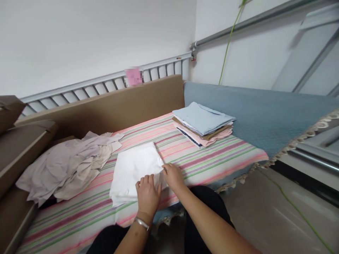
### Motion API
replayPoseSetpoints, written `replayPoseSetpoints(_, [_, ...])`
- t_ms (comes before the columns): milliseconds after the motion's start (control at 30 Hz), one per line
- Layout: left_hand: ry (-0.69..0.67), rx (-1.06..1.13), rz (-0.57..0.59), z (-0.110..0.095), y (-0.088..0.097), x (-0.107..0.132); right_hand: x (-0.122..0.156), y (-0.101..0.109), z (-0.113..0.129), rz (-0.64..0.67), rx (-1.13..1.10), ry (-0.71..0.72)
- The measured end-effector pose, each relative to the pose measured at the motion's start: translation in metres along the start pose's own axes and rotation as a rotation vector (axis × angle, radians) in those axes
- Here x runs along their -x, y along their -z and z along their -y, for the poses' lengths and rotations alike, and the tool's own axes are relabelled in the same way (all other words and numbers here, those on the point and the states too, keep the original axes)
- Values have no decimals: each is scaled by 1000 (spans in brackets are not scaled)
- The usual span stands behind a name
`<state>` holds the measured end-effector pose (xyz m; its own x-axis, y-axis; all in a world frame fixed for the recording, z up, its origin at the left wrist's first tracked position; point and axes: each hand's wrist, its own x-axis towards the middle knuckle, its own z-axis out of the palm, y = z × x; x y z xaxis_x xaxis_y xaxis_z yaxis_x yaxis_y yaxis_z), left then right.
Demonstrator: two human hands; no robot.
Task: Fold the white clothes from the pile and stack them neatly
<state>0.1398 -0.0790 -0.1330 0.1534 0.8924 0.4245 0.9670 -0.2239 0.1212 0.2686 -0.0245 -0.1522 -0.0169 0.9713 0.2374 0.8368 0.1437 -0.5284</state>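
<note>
A folded white garment [135, 165] lies in front of me on the striped cloth. My left hand [148, 192] rests on its near right part with the fingers stretched out over the fabric; a silver bangle is on that wrist. At the garment's right edge, my right hand [172, 176] pinches the fabric between thumb and fingers. To the right and farther back is a neat stack of folded clothes [203, 120], light blue on top, with brown, pink and dark blue layers beneath. A loose heap of pale clothes [69, 164] spreads at the left.
The striped cloth [148, 132] covers the surface, bordered behind by a brown padded panel [127, 98] and right by a blue fabric panel [238, 102]. Cardboard boxes [23, 148] stand at far left. A radiator [92, 90] and pipe [254, 24] run along the walls.
</note>
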Motion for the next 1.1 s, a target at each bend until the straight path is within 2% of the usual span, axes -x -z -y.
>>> replayPoseSetpoints(133, [10, -97, 70, -8, -15, -47, -3, 3, -3, -4, -91, 20])
replayPoseSetpoints(233, [37, -72, 137, 1, -17, -64, -6, 4, -6, 3, -170, -17])
replayPoseSetpoints(333, [83, 25, 134, 13, -11, -72, -8, 2, -9, 5, -250, -79])
replayPoseSetpoints(533, [168, 205, 85, 24, 1, -76, -11, -8, -4, 34, -477, -133])
replayPoseSetpoints(767, [256, 399, 23, 26, 0, -66, -11, -19, 14, 52, -657, -117])
replayPoseSetpoints(867, [232, 421, -9, 23, 1, -64, -11, -23, 22, 59, -770, -159])
replayPoseSetpoints(1000, [130, 422, 20, 17, 2, -62, -13, -34, 29, 22, -878, -260])
replayPoseSetpoints(1100, [90, 435, 60, 13, 1, -62, -12, -42, 35, 87, -1107, -354])
